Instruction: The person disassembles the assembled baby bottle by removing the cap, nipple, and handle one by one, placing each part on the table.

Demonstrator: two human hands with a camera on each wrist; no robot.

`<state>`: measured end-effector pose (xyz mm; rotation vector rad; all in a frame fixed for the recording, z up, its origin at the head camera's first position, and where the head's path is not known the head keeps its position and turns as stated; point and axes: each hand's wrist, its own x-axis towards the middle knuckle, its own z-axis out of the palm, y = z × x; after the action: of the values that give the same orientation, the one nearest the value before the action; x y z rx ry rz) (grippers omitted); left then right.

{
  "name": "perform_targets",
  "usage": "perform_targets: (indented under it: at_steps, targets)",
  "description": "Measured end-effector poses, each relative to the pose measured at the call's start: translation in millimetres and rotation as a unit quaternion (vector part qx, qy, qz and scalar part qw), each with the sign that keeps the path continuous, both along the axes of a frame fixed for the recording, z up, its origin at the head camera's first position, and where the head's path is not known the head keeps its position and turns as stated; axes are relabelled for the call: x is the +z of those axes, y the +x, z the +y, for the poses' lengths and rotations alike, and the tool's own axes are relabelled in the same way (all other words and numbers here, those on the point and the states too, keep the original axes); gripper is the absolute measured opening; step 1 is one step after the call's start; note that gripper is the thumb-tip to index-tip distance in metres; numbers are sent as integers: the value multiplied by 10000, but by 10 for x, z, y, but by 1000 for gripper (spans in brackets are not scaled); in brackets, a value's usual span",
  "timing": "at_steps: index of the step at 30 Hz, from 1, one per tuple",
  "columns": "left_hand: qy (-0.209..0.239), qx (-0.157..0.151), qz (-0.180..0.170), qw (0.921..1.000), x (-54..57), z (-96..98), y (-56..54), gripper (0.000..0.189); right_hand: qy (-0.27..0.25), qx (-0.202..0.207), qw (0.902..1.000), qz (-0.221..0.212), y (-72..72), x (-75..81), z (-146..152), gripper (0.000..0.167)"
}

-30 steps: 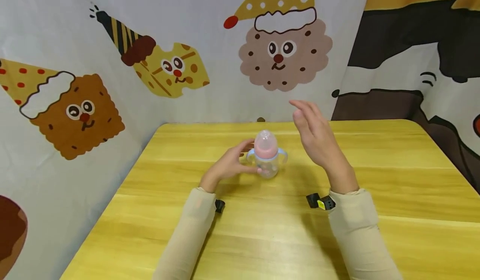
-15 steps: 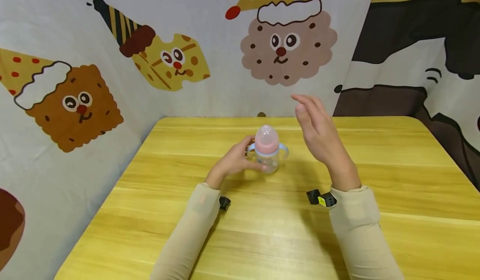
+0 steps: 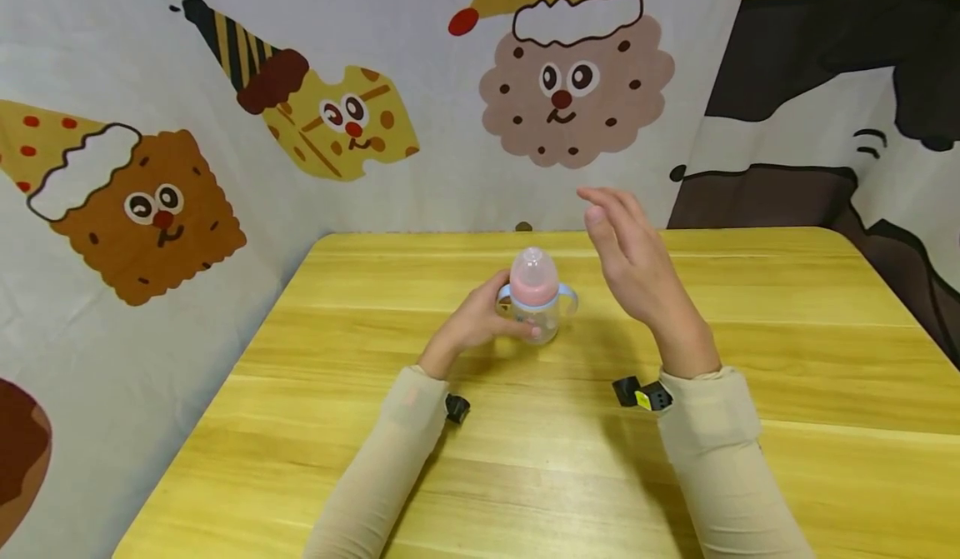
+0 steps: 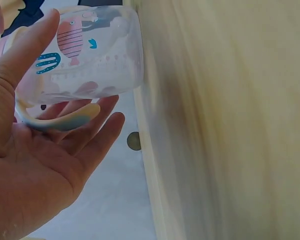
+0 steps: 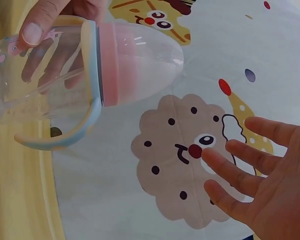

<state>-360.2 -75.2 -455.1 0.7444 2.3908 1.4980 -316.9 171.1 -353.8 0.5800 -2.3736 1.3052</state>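
Observation:
A clear baby bottle [image 3: 536, 319] with a pink collar, a clear domed cap and two pale blue handles stands upright on the wooden table [image 3: 525, 476]. My left hand [image 3: 480, 313] holds it from the left side, thumb across the front and fingers behind. In the left wrist view, the bottle [image 4: 97, 55] shows a printed pink fish, and one handle [image 4: 65, 121] lies between thumb and fingers. My right hand [image 3: 637, 267] is raised to the right of the bottle, apart from it. Its fingers [image 5: 235, 172] are spread and hold nothing in the right wrist view.
A white cloth backdrop [image 3: 442, 192] with cartoon biscuits hangs along the table's back and left edges. Small black cameras sit at both wrists, the right one [image 3: 641, 394] with a yellow label.
My left hand has moved slightly right, closing in around the bottle, its thumb further across the front. The right hand stays raised almost in place. The head view has tilted a little downward.

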Motion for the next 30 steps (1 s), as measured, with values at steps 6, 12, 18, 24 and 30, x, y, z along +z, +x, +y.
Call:
perform_targets:
  at_steps: [6,12,18,24,30]
  targets:
    - [71,40,89,9999,17,30,4,81,73,15,10000,1,-2,-8,-19,59]
    - [212,428,402,9981,76,30,13,72,232,-46,9997,-29,-6,-17,-36,62]
    - [725,770,881,9905,241,-4,25,76,244,-62,9997,21,3,12,-51,64]
    - [1381,820,1301,9784,364,18,62,76,83,-72,9997,207,28,35,-66,67]
    - [1582,775,1612,9711,434,103,187,77,-100,-7,9977,676,54,35,-132,68]
